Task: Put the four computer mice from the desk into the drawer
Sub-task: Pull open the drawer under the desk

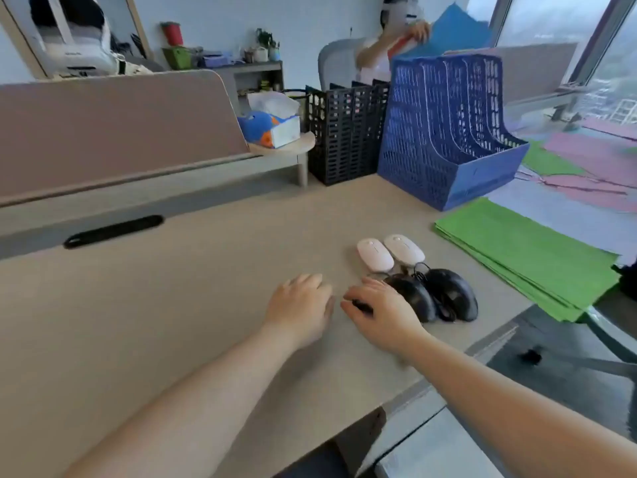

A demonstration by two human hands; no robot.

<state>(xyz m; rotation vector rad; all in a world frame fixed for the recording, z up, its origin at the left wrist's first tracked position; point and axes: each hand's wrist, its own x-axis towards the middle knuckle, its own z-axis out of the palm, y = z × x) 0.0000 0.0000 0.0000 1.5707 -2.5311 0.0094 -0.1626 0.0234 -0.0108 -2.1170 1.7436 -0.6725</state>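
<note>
Four mice lie together on the beige desk (172, 322), right of centre. Two white mice (375, 254) (404, 249) sit side by side at the back. Two black wired mice (415, 298) (452, 293) lie in front of them, with cables bunched between. My right hand (382, 312) rests palm down against the left black mouse and hides its near side. Something small and black shows under its fingers, but I cannot tell what it is. My left hand (300, 305) lies flat on the desk just left of the right hand and holds nothing. No drawer is clearly in view.
A blue file rack (448, 132) and a black one (344, 132) stand at the back. Green paper sheets (527, 257) lie right of the mice. A tissue box (275, 125) sits on a small shelf. A person sits behind the racks. The desk edge runs close at lower right.
</note>
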